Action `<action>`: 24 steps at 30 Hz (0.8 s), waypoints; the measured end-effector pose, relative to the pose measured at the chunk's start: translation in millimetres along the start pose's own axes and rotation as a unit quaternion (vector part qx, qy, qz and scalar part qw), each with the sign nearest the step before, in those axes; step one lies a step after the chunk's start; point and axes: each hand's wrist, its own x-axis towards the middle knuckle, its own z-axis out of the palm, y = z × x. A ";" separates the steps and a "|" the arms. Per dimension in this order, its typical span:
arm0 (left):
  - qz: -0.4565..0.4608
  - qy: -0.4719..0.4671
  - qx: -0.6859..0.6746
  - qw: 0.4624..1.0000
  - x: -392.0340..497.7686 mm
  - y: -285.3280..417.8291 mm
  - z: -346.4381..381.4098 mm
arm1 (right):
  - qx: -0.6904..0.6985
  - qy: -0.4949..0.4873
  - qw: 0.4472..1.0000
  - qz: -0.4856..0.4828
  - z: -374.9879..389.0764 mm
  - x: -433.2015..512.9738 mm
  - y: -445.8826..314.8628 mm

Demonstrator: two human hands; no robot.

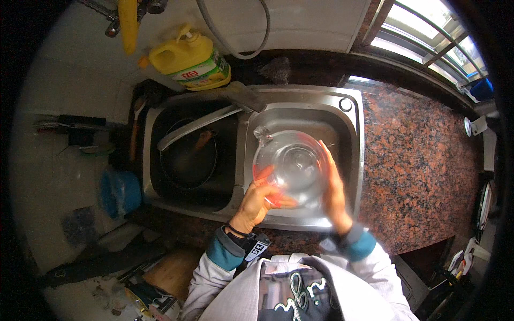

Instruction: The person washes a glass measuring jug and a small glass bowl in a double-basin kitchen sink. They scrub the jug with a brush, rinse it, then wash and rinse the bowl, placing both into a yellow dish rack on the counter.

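Note:
A round, clear glass bowl (301, 160) with red markings and a small lug on its upper-left rim is above the right basin of the steel sink. My left hand (261, 202) grips its lower-left side, fingers spread under the glass. Along the right side lies my right hand (335, 192), blurred, its long edge against the bowl. Whether there is water inside the bowl cannot be told. The right basin (321, 120) shows bare metal behind it.
In the dark left basin sits a round pan (188, 160), with the faucet spout (196, 128) over it. A yellow detergent jug (192, 60) stands behind the sink. Granite countertop (413, 168) extends right. A blue container (120, 192) is at the left.

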 end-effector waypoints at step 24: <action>0.261 0.213 0.578 0.743 11.0 27.3 14.6 | 0.551 0.112 0.747 0.355 6.7 20.6 78.9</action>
